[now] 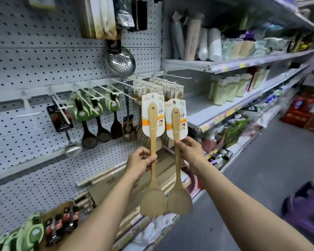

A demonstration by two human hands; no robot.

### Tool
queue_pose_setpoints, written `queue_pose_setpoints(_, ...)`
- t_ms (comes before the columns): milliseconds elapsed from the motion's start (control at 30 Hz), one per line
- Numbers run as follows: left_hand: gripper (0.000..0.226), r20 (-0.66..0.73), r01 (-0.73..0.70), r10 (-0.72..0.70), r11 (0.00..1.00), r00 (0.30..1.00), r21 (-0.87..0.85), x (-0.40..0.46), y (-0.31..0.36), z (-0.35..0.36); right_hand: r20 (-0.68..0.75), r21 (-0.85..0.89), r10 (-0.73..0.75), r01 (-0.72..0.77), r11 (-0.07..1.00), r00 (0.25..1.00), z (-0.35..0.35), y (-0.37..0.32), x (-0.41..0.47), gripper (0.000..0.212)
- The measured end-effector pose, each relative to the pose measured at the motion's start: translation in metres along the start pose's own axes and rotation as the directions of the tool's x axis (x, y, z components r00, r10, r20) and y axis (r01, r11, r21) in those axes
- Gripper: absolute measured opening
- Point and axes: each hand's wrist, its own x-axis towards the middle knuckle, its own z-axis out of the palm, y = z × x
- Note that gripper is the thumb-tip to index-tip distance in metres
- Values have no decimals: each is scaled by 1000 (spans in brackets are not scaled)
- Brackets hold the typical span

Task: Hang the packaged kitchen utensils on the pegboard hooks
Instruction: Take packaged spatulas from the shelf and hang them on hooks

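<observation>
I hold two bamboo spatulas upright, blades down, each with a white and orange card on its handle top. My left hand (pixel 140 163) grips the handle of the left spatula (pixel 153 194). My right hand (pixel 188 151) pinches the handle of the right spatula (pixel 179 194). Both cards sit just in front of and below the long white pegboard hooks (pixel 149 84), where more carded bamboo utensils (pixel 170 89) hang. The grey pegboard (pixel 25 60) fills the left side.
Black ladles with green cards (pixel 91 113), a steel ladle (pixel 72 147) and a steel skimmer (pixel 120 60) hang to the left. Packaged goods line the shelves (pixel 243 64) on the right. Stock lies on the bottom shelf (pixel 62 221). A purple basket (pixel 306 211) stands in the aisle.
</observation>
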Motion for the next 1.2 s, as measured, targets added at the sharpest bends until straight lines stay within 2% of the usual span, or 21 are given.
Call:
queue_pose_setpoints(100, 16, -57, -7, 8, 1000, 998, 24, 32, -2, 25, 34, -3, 28, -28, 1000, 999, -9, 3, 55, 22)
queue_pose_setpoints(300, 13, -265, -17, 33, 998, 964, 63, 76, -9, 71, 264, -16, 32, -29, 999, 964, -22, 17, 164, 60)
queue_pose_setpoints(500, 12, -431, 12, 10, 999, 902, 47, 99, -11, 121, 399, -66, 56, -32, 997, 915, -33, 13, 226, 52)
queue_pose_setpoints(667, 16, -501, 24, -18, 1000, 866, 6, 115, -15, 137, 482, -55, 85, -67, 996, 872, -31, 12, 250, 24)
queue_pose_setpoints(800, 16, -506, 26, -15, 1000, 862, 15, 127, -19, 140, 539, -37, 23, -4, 999, 842, -25, 19, 265, 29)
queue_pose_setpoints(933, 12, -515, 12, 10, 999, 857, 40, 138, -23, 137, 581, -33, 40, -26, 999, 813, -18, 25, 273, 34)
queue_pose_setpoints(1033, 11, -526, 0, 23, 999, 850, 45, 145, -25, 135, 582, -37, 24, -3, 999, 813, -11, 25, 279, 51)
queue_pose_setpoints(1200, 14, -535, -14, 41, 998, 844, 55, 155, -25, 132, 583, -56, 60, -34, 998, 810, 6, 13, 292, 31)
